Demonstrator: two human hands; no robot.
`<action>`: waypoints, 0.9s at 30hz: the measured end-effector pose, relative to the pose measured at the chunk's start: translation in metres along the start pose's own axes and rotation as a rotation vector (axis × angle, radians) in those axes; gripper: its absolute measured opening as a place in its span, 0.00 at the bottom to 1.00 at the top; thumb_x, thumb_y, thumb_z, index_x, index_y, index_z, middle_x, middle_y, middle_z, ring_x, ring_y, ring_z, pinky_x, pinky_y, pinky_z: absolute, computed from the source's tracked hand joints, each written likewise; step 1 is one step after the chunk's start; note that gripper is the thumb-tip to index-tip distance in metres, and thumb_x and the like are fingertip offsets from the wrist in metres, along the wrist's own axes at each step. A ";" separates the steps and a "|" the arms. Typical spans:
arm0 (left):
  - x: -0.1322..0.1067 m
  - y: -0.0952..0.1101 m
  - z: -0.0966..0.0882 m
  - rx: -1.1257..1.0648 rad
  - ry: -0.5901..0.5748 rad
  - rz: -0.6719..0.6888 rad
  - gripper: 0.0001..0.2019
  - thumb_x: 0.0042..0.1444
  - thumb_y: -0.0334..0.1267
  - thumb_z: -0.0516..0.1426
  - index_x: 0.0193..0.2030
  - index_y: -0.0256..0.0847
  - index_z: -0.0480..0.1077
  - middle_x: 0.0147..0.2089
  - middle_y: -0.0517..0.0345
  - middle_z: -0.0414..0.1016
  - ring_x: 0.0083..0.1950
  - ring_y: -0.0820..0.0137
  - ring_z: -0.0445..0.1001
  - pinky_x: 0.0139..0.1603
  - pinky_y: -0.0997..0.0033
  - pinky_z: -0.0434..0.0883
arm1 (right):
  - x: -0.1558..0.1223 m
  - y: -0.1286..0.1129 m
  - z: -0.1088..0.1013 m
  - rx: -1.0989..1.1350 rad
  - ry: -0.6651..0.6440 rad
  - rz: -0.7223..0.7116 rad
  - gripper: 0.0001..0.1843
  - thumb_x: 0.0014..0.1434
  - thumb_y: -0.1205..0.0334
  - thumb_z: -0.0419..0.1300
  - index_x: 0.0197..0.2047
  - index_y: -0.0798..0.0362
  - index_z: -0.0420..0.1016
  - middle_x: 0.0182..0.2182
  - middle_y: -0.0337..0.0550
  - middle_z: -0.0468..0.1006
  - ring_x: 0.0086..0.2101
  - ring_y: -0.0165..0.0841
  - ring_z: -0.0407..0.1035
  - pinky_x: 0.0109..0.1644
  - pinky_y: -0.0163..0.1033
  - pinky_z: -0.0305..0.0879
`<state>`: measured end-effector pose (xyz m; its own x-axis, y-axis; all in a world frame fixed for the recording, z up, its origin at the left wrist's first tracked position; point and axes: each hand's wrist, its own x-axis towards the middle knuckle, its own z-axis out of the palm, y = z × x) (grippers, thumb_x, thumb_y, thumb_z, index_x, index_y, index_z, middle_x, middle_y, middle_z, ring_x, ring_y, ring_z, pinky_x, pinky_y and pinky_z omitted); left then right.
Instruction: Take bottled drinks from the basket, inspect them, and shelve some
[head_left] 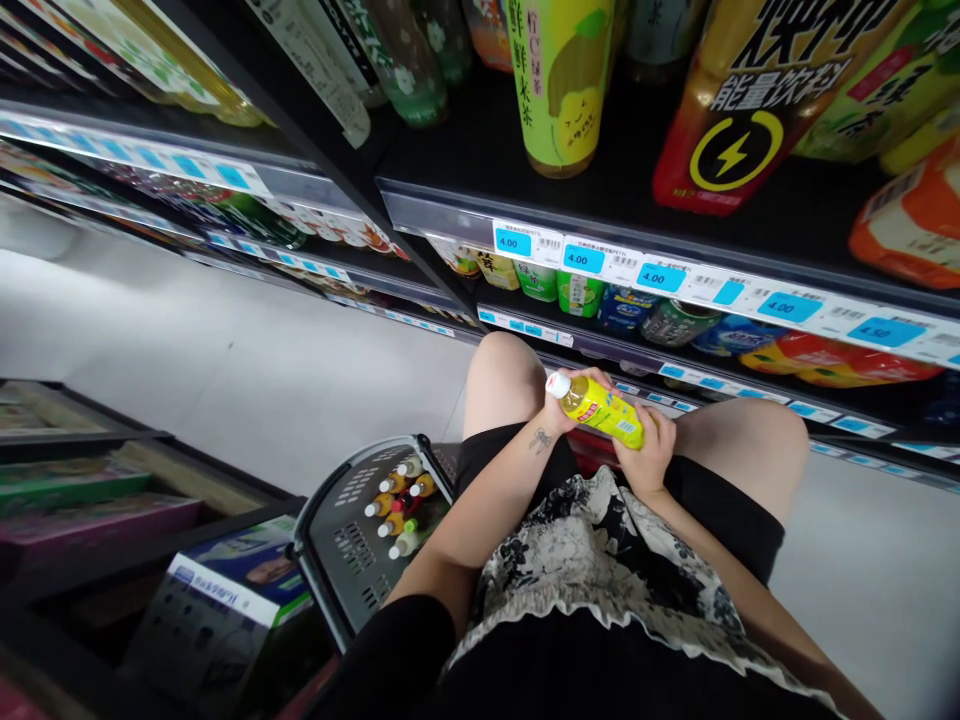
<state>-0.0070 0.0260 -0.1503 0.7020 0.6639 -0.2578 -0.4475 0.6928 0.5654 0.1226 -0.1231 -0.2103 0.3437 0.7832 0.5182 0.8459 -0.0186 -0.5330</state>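
A drink bottle (596, 410) with a white cap and a yellow label lies tilted across both hands, above my lap between my bent knees. My left hand (556, 413) is closed around it near the cap end, its fingertips showing on the far side. Nearer the base, my right hand (651, 450) has its fingers wrapped on the bottle. Left of my legs stands a grey basket (351, 545), which holds several bottles (399, 512) standing with white, red and green caps.
Dark shelves (465, 170) packed with drinks rise in front, with price tags (585, 258) along their edges. A large red and gold bottle (724, 150) stands on the upper shelf. Boxed goods (217, 590) are at the lower left, beside the pale floor (262, 370).
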 end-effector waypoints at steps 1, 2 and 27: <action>0.000 0.000 0.001 0.008 -0.009 0.001 0.22 0.47 0.58 0.59 0.26 0.38 0.72 0.34 0.43 0.74 0.56 0.43 0.76 0.58 0.47 0.71 | 0.000 -0.001 0.000 0.007 -0.003 0.010 0.26 0.62 0.58 0.65 0.62 0.55 0.74 0.51 0.57 0.75 0.50 0.47 0.70 0.59 0.54 0.67; 0.000 0.000 0.001 0.019 -0.013 0.004 0.22 0.47 0.59 0.59 0.27 0.38 0.72 0.35 0.42 0.75 0.56 0.42 0.76 0.58 0.47 0.71 | 0.000 -0.003 0.000 0.030 -0.021 0.042 0.27 0.60 0.58 0.66 0.62 0.55 0.73 0.52 0.57 0.75 0.51 0.48 0.70 0.59 0.54 0.67; -0.014 0.008 0.009 0.129 -0.279 -0.028 0.36 0.45 0.54 0.74 0.59 0.40 0.75 0.61 0.37 0.76 0.63 0.47 0.76 0.64 0.52 0.69 | -0.003 0.000 0.011 2.155 -1.448 0.740 0.56 0.55 0.18 0.58 0.59 0.67 0.72 0.32 0.50 0.79 0.30 0.41 0.77 0.32 0.40 0.72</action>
<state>-0.0154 0.0196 -0.1351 0.8459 0.5299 -0.0600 -0.3646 0.6567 0.6602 0.1175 -0.1188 -0.2190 -0.7474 0.6568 0.0999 -0.6469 -0.6853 -0.3344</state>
